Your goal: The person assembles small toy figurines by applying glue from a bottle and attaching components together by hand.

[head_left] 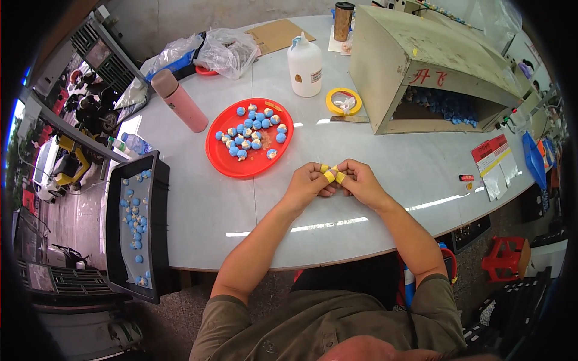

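Over the grey table, my left hand (307, 185) and my right hand (363, 182) meet fingertip to fingertip. Both have thumb and fingers pinched, with yellow tape wrapped round several fingertips. Whatever lies between them is too small and too covered to name. To their upper left is a round red plate (263, 163) with several small blue balls (248, 131) on it, many with whitish patches. Farther left, a long black tray (159, 231) holds more balls (135, 210) of the same kind.
Beyond my hands stand a white squeeze bottle (305, 71), a yellow tape roll (332, 104) and a flat metal blade (352, 119). A pink flask (183, 107) is beside the plate. At right, an open-fronted box (376, 66) contains blue pieces (442, 108); red-and-white packets (492, 161) lie near the edge.
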Available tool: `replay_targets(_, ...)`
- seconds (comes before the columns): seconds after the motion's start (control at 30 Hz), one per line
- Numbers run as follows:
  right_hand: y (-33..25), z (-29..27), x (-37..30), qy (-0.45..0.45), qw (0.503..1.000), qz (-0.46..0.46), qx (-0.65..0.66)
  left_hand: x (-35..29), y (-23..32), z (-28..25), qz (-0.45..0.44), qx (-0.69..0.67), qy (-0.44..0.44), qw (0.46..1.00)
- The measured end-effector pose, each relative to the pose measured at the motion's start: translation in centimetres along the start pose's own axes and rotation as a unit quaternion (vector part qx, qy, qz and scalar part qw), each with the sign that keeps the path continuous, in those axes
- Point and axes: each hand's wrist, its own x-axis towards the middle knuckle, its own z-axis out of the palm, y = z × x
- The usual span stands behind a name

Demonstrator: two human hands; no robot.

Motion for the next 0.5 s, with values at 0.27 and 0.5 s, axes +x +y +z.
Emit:
replay_targets(0.27, 0.4, -1.9, 0.5, 0.089, 0.993, -0.035, 0.071, 1.1, 1.7, -3.9, 0.129, -0.332, 0.150, 0.922)
replay_targets(0.5, -0.3, -5.5, 0.6, 0.271, 0.943, -0.080, 0.178, 0.8, 1.6, -3.5, 0.102, -0.407, 0.110, 0.901)
